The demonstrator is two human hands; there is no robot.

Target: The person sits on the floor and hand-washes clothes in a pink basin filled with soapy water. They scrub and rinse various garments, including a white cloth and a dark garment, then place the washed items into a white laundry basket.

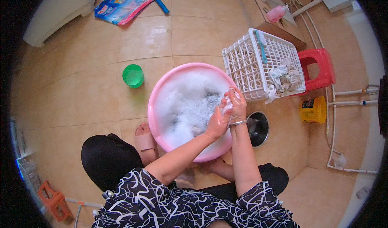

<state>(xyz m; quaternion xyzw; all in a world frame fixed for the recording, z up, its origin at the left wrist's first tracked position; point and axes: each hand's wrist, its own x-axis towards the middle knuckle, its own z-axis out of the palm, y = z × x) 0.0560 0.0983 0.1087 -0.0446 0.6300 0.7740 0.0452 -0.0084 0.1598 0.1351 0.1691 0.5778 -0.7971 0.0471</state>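
A pink basin (152,119) full of white suds stands on the floor in front of me, with some dark and bluish cloth showing through the foam. Over its right rim, my left hand (218,122) and my right hand (238,107) are closed together around a small, wet, whitish cloth (229,104). Foam clings to my fingers, which hide most of that cloth. A silver bangle (238,123) circles my right wrist.
Right of the basin stand a white plastic crate (244,62) with a teal brush (262,46) and crumpled cloth (284,77) on it, a red stool (323,68), a steel bowl (257,129) and a yellow tub (314,109). A green container (133,76) sits left; a blue-pink packet (121,8) lies beyond.
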